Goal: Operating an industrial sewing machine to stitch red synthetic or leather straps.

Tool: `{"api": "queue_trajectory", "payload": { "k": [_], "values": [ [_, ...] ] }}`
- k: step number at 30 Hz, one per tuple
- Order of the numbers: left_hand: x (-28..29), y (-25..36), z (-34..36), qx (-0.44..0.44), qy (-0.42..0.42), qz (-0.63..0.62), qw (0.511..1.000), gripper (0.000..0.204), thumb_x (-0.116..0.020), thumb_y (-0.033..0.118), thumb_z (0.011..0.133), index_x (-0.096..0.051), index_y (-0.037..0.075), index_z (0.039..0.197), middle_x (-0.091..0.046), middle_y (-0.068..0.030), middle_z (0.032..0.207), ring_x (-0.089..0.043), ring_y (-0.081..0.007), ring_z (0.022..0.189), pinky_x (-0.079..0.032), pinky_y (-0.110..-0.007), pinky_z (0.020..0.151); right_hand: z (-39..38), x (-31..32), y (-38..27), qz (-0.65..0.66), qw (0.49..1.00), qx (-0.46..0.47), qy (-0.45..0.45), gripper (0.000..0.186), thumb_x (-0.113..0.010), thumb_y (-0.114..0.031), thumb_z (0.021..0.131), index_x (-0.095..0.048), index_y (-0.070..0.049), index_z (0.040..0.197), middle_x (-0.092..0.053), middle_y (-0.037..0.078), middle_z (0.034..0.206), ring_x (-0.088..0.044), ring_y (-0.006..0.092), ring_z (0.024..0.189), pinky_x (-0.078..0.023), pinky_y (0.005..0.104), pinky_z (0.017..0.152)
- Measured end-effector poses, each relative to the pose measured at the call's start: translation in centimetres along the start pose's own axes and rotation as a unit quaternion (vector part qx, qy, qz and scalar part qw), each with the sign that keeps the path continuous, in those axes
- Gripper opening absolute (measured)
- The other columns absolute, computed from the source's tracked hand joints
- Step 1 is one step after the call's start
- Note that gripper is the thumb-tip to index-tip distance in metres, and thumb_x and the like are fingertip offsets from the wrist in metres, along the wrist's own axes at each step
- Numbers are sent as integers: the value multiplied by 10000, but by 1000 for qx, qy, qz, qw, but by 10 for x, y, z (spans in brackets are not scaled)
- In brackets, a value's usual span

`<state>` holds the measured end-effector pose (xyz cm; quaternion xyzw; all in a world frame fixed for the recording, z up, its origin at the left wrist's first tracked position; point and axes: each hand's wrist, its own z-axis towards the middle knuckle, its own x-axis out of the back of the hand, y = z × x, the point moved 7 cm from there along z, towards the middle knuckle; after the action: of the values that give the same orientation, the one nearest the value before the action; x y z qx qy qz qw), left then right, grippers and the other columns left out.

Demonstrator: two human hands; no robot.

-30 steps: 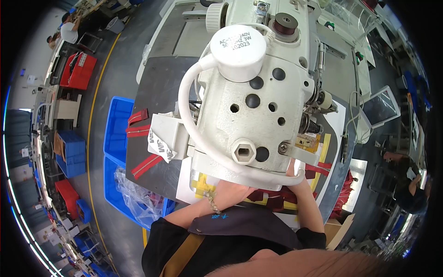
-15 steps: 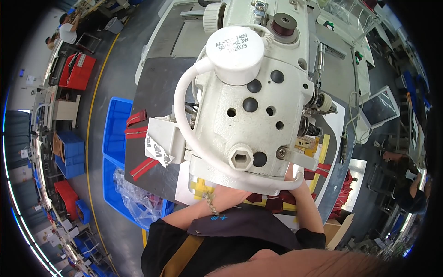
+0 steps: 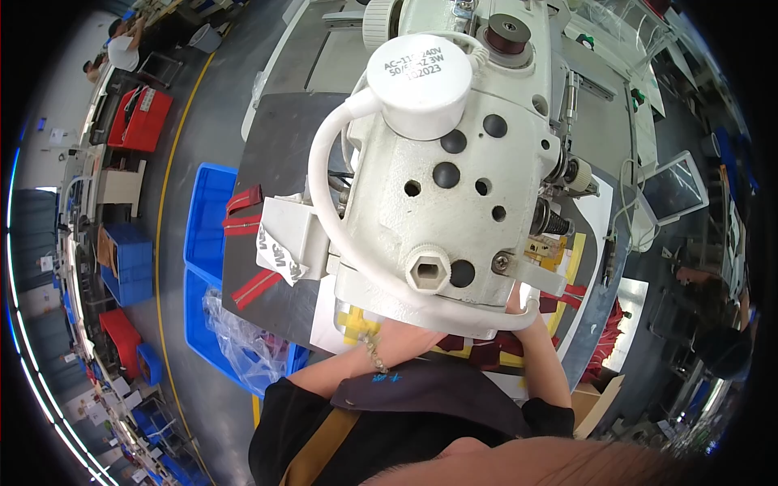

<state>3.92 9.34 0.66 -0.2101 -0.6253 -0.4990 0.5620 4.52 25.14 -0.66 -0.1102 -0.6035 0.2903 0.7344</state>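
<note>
A large white sewing machine point(image 3: 510, 235) fills the middle of the view and covers most of both hands. My left hand point(image 3: 412, 338) reaches in under its near end from the left, a beaded bracelet point(image 3: 374, 352) on the wrist. From the right, my right hand point(image 3: 528, 326) goes in beneath the white cable point(image 3: 454, 317). The fingers of both are hidden behind the machine, so what they hold does not show. Dark red fabric pieces point(image 3: 485, 354) lie between my wrists, near a yellow-edged area of the work surface.
Red zipper strips point(image 3: 256, 289) lie on the dark table point(image 3: 279, 146) at the left. Blue bins point(image 3: 212, 217), one with clear plastic bags point(image 3: 251, 340), stand beside it. At the right are red material point(image 3: 609, 336), a cardboard box point(image 3: 598, 403) and a screen point(image 3: 671, 188).
The view has shifted slightly, so the machine sits a little further right and higher. Both forearms keep nearly the same place beneath it.
</note>
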Motion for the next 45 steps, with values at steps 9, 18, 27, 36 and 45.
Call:
{"api": "queue_trajectory", "payload": {
  "k": [9,18,27,36,45],
  "values": [
    [11,-6,6,90,-45,-138,985,323,-582,254,842,-609,46,1089,-627,-102,985,-603,-285,929,-468,-394,845,5,9,-4,35,999,-33,16,412,-681,-82,665,-655,-99,1076,-578,97,1215,-562,279,1029,-440,404,941],
    [-3,5,2,-17,29,20,999,316,-554,189,808,-607,106,1109,-616,-75,1019,-595,-253,963,-469,-425,823,0,-1,4,121,989,-79,-13,386,-655,-88,684,-656,-94,1070,-587,95,1192,-573,270,1026,-444,414,934],
    [24,4,31,41,11,9,999,168,-595,137,744,-640,24,860,-611,-119,833,-598,-291,807,-487,-410,736,28,15,-31,21,999,19,19,327,-649,-114,728,-636,-52,1049,-632,85,1058,-605,258,972,-476,394,836],
    [38,-50,7,-13,171,15,985,192,-630,136,766,-647,27,923,-623,-104,947,-586,-270,941,-472,-413,796,29,2,-39,7,998,34,61,202,-657,-108,683,-629,-60,877,-639,74,1003,-631,211,956,-490,367,795],
    [16,-73,13,-13,86,-57,995,318,-587,114,775,-636,25,1076,-615,-133,1092,-551,-317,1084,-403,-465,964,33,5,-46,-24,997,55,51,190,-647,-95,691,-618,-30,867,-633,106,1006,-622,246,962,-489,386,819]
  ]
}}
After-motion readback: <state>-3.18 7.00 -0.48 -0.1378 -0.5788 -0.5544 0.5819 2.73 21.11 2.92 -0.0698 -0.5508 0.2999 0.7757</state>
